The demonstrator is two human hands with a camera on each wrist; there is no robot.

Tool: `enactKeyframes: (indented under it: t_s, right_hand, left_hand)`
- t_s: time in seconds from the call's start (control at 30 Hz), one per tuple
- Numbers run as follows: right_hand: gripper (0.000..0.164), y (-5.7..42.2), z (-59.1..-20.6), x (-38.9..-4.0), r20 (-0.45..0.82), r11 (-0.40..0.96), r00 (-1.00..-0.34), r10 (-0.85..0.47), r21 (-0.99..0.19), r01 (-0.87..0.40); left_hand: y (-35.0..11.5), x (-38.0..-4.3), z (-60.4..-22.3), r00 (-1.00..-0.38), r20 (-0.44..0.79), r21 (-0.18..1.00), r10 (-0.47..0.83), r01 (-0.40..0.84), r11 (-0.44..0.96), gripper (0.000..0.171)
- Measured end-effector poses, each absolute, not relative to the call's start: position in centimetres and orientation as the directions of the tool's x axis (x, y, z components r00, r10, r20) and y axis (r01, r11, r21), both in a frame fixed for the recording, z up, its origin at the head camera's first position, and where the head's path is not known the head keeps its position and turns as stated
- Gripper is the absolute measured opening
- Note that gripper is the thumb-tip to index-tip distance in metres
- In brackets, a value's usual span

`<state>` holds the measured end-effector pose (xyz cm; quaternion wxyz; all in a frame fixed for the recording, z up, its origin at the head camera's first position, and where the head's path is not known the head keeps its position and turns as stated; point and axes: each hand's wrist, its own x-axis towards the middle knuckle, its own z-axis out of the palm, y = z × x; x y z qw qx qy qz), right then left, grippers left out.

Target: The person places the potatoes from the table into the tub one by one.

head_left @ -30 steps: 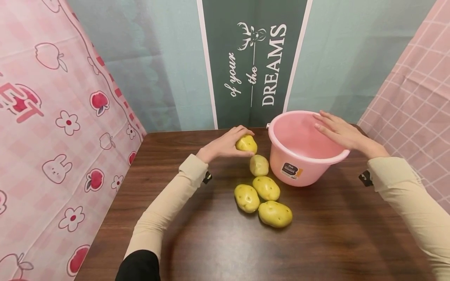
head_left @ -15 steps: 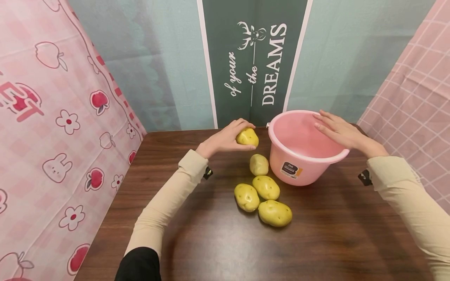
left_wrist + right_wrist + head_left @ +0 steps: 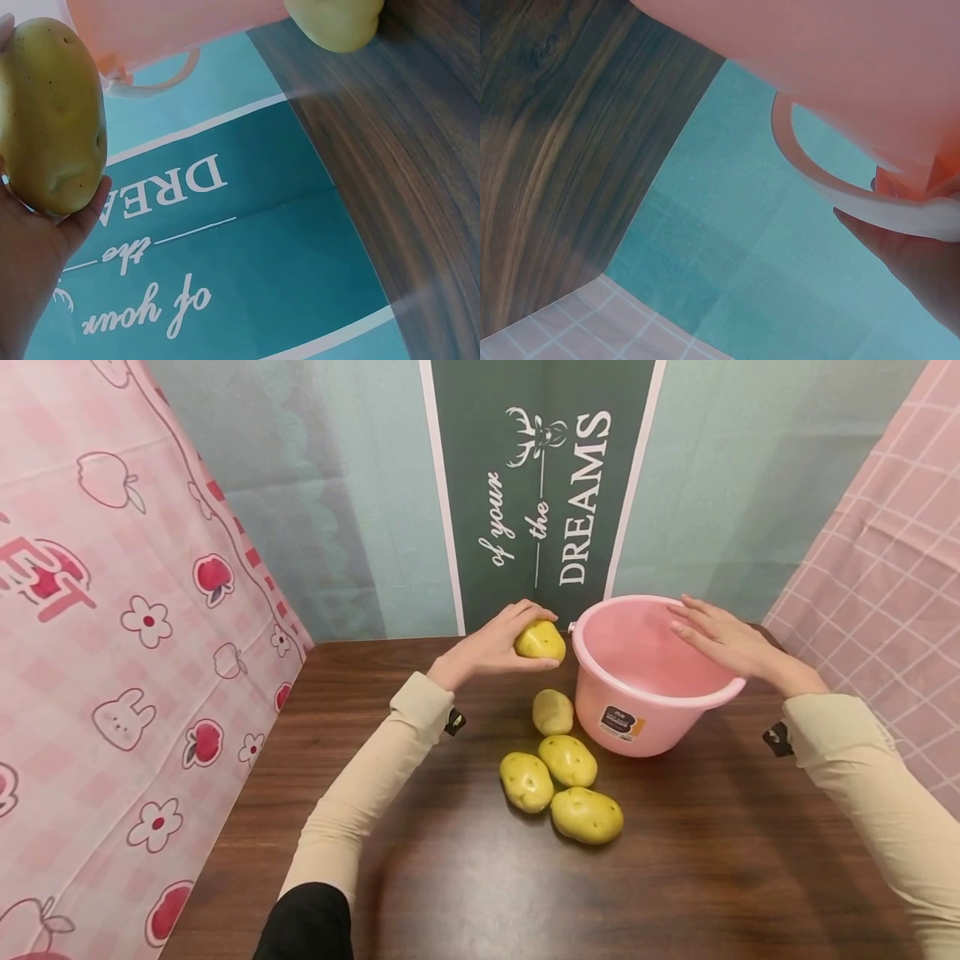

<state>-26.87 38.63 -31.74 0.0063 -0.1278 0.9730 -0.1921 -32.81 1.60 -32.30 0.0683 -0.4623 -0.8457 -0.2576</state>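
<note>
Currently, the left hand (image 3: 493,644) grips a presumably firm, slippery potato (image 3: 541,641), best held round its middle, near the back edge of the desk (image 3: 450,877); the right hand (image 3: 723,637) rests straight-fingered on the bucket (image 3: 663,727).

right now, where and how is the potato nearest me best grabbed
Probably from above and slightly from the right: grip the nearest potato across the narrow width of its right half. It lies flat, longer left to right than front to back. Its near side and right end are free, while a middle potato crowds its far side and a left-hand potato its left end.
</note>
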Motion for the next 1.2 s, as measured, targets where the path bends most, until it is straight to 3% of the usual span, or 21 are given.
enactKeyframes:
  t_s: [1.2]
  right_hand:
    - [0.054, 38.5, -31.7, -26.8, 0.045, 0.885, -0.966, -0.255, -0.391, -0.252]
  left_hand:
    - [4.7, -33.2, -30.3, -0.548, 0.369, 0.354, 0.751, 0.830, 0.432, 0.069]
